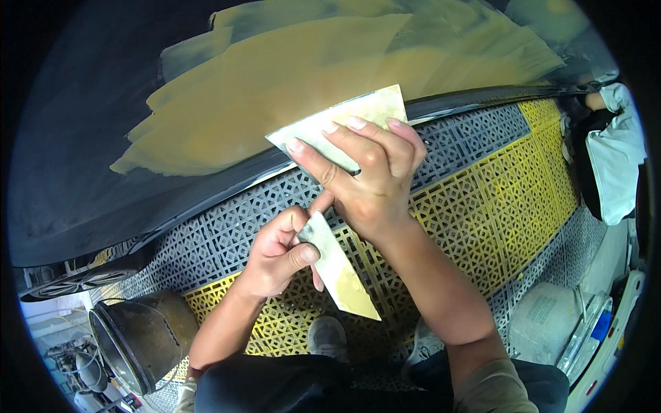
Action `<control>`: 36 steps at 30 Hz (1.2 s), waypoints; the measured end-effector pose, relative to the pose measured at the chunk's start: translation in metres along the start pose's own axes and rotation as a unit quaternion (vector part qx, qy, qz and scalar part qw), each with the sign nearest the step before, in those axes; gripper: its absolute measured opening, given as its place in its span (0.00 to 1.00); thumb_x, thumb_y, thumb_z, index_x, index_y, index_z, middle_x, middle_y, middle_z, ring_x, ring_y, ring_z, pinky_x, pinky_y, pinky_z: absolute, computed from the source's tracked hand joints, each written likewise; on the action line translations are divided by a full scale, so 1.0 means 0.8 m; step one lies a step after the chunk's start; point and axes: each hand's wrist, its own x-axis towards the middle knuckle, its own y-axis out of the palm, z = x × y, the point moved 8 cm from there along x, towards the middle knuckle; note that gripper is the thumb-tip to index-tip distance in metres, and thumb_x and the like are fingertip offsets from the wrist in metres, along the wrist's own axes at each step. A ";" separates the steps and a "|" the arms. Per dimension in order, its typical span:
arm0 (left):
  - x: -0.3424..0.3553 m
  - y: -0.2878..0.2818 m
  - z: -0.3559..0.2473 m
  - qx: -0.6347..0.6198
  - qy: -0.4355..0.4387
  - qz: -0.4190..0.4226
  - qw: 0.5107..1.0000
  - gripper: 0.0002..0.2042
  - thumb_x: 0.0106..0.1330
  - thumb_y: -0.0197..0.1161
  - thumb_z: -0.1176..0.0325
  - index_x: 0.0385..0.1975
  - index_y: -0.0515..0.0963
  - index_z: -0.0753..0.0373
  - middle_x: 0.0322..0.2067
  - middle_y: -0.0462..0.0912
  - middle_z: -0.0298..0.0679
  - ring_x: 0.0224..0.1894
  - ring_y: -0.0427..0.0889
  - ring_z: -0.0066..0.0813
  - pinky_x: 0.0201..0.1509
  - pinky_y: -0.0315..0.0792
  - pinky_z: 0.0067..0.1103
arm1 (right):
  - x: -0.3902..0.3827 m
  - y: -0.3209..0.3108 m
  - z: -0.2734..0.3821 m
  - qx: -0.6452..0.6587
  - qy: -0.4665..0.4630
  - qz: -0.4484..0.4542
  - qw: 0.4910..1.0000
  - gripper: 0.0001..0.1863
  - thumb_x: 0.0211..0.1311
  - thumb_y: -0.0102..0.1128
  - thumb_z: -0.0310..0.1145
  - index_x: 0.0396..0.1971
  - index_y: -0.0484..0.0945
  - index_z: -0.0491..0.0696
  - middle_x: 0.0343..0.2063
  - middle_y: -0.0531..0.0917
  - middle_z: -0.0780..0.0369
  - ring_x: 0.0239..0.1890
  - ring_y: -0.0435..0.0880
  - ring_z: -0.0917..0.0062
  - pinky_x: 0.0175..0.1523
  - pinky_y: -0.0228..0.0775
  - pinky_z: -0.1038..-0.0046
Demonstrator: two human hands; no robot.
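Note:
In my right hand (pixel 375 158) is a pale, flat filler spreader (pixel 344 117), my fingers spread along its face. Its long edge lies against or just over the lower part of a dark car body panel (pixel 82 172); I cannot tell whether it touches. A broad, streaky patch of yellow-tan body filler (pixel 275 76) covers the panel. Below and to the left, my left hand (pixel 279 251) grips a second pale spreader (pixel 337 265) between thumb and fingers. Yellow filler coats the lower end of that one.
Yellow and grey perforated tiles (pixel 475 186) cover the floor. A dark bucket (pixel 148 337) stands at lower left near a wheel (pixel 82 279). At lower right is a whitish bucket (pixel 547 320). Another person (pixel 613 151) in light clothing is at the far right, by the panel.

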 end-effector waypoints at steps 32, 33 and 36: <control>-0.080 0.038 -0.126 0.316 0.298 -0.293 0.852 0.09 0.78 0.59 0.71 0.47 0.66 0.66 0.38 0.85 0.47 0.27 0.84 0.25 0.23 0.79 0.19 | -0.033 -0.112 0.015 0.201 0.177 0.061 0.962 0.14 0.60 0.65 0.25 0.44 0.91 0.52 0.46 0.84 0.63 0.49 0.81 0.68 0.55 0.73 0.68; -0.081 0.039 -0.127 0.326 0.294 -0.297 0.848 0.10 0.78 0.59 0.70 0.47 0.66 0.66 0.37 0.85 0.46 0.26 0.84 0.25 0.23 0.79 0.19 | -0.018 -0.115 0.031 0.161 0.133 0.070 0.976 0.13 0.58 0.68 0.31 0.43 0.92 0.57 0.46 0.84 0.67 0.51 0.79 0.68 0.58 0.68 0.67; -0.087 0.047 -0.131 0.393 0.286 -0.301 0.821 0.12 0.77 0.60 0.68 0.48 0.66 0.67 0.36 0.84 0.45 0.26 0.83 0.24 0.24 0.80 0.19 | -0.003 -0.102 0.056 0.135 0.083 0.109 0.981 0.12 0.57 0.68 0.33 0.41 0.92 0.60 0.45 0.84 0.70 0.51 0.78 0.72 0.58 0.64 0.67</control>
